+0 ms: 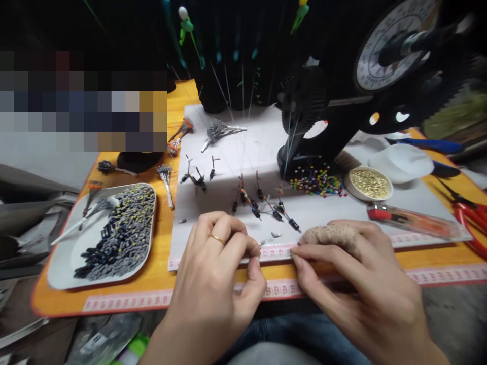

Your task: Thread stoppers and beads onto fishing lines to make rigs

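Pink-numbered tape measure (pixel 273 252) runs along white board's (pixel 264 144) front edge, betw. our hands. L hand (pixel 222 258) & R hand (pixel 357 276): thumb/index tips pinched tog.; can't tell what's held. Sm. black-bodied pieces (pixel 277 215) lie just behind.

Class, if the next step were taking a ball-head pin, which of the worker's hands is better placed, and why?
Probably the right hand: it is nearer the ball-head pins, which lie just beyond its wrapped finger. The left hand sits farther off. Whether either holds anything is unclear.
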Demonstrator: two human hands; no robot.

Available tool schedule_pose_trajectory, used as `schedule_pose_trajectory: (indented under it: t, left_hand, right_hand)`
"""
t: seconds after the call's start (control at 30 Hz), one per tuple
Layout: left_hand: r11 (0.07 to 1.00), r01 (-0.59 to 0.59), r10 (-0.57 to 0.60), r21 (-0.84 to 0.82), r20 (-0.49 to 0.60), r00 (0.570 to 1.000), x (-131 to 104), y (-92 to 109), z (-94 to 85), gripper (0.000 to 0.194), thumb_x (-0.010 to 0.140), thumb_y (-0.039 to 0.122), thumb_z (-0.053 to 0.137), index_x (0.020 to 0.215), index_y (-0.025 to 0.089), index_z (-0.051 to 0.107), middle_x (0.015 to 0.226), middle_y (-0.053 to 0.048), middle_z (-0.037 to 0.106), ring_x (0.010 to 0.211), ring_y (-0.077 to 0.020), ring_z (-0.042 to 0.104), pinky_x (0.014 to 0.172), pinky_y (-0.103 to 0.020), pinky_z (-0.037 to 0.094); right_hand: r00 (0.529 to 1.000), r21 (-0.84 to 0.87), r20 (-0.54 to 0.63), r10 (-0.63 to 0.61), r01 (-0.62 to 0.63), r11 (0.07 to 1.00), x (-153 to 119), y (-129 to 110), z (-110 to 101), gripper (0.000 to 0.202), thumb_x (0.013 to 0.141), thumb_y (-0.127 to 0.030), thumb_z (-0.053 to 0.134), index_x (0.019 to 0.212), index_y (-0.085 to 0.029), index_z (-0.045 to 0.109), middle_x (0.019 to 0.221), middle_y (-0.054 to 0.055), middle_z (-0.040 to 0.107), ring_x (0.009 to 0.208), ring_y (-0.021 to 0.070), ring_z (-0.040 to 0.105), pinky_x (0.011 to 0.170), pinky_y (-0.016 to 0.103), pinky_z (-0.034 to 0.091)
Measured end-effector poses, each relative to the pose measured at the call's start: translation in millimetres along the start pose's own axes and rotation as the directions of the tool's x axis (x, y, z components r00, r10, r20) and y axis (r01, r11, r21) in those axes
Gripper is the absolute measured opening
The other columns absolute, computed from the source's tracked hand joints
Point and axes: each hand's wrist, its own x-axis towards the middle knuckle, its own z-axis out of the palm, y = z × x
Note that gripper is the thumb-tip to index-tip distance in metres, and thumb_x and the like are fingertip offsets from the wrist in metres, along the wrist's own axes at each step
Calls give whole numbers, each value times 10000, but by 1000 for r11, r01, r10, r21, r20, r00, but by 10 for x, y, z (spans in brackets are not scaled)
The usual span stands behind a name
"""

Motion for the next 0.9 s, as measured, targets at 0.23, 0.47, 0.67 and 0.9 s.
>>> schedule_pose_trajectory:
  t: [0.23,0.47,0.67,0.9]
  left_hand:
    - [1000,-10,10,7,-23,1000,9,-17,29,194,798,-28,598,825,163,589,930,-51,597,991,-214,483,828,-343,433]
    - [1000,-18,19,23,-39,999,22,-17,37,195,795,-31,593,823,162,603,921,-53,594,987,-212,490,830,-339,440]
    - [999,-23,24,32,-43,999,16,-15,42,193,795,-25,597,828,166,595,930,-51,598,995,-215,495,827,-343,448]
    - [1000,7,-6,25,-23,1000,29,-12,31,188,791,-16,597,822,169,600,935,-58,595,987,-222,500,814,-354,459]
  right_hand:
    - [1000,-20,15,11,-10,1000,0,25,-66,153,866,-13,675,920,-156,684,880,56,676,900,209,558,814,395,421]
    - [999,-44,21,32,-31,999,-3,38,-98,150,870,-21,674,907,-165,691,861,44,668,889,195,545,804,375,413]
    - [999,-33,32,31,-30,999,14,38,-103,126,880,-33,664,886,-155,694,852,46,655,890,182,536,798,342,431]
    - [998,-52,57,18,-15,999,-22,57,-137,125,888,-52,666,913,-174,676,882,43,643,898,194,547,803,363,421]
